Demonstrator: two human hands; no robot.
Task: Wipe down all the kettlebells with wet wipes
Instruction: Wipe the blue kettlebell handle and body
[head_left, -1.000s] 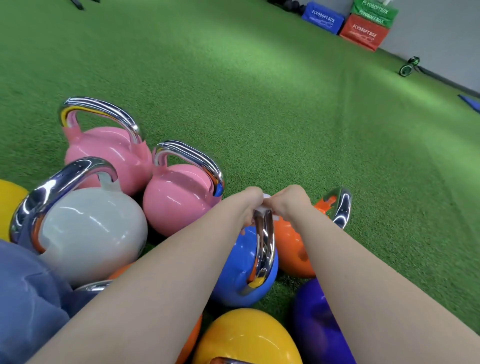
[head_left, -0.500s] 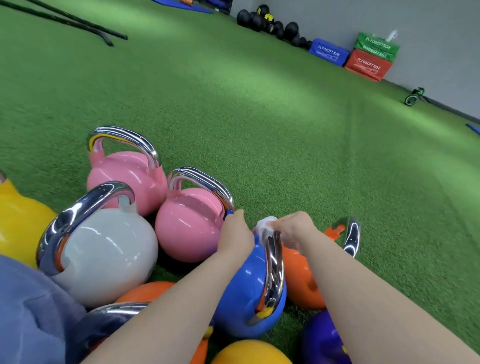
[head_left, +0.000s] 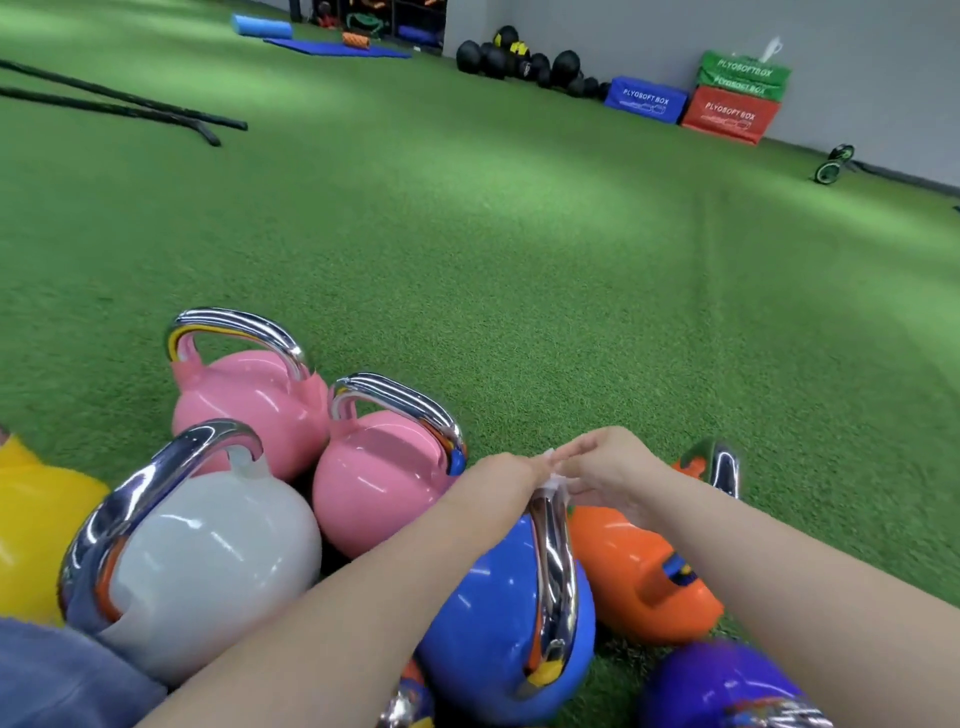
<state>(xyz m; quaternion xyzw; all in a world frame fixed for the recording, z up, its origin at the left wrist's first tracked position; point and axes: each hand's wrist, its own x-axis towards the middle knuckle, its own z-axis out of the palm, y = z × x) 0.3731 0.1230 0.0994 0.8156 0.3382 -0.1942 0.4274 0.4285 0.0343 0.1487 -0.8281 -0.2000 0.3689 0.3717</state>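
Two bare hands meet over the chrome handle (head_left: 553, 566) of a blue kettlebell (head_left: 488, 623) that stands on green turf (head_left: 519, 260) amid a tight cluster of others: two pink ones (head_left: 260, 405) touching each other just beyond it, a white one (head_left: 208, 561) to the left, an orange one (head_left: 639, 571) lying just beside it on the right. A small white wet wipe (head_left: 551, 480) sits at the top of the handle, pinched there by the right hand (head_left: 613, 467), whose fingers (head_left: 576, 447) lie fairly straight against it. The left hand (head_left: 506, 475) presses in from the other side; whether its fingers are curled around the handle cannot be told from here. The step in hand appears to be cleaning the handle. Done well, the wipe would wrap fully round the bar and travel its whole arc, down both horns, while the other hand steadies the bell so it does not roll into its neighbours. The body likely still needs wiping.
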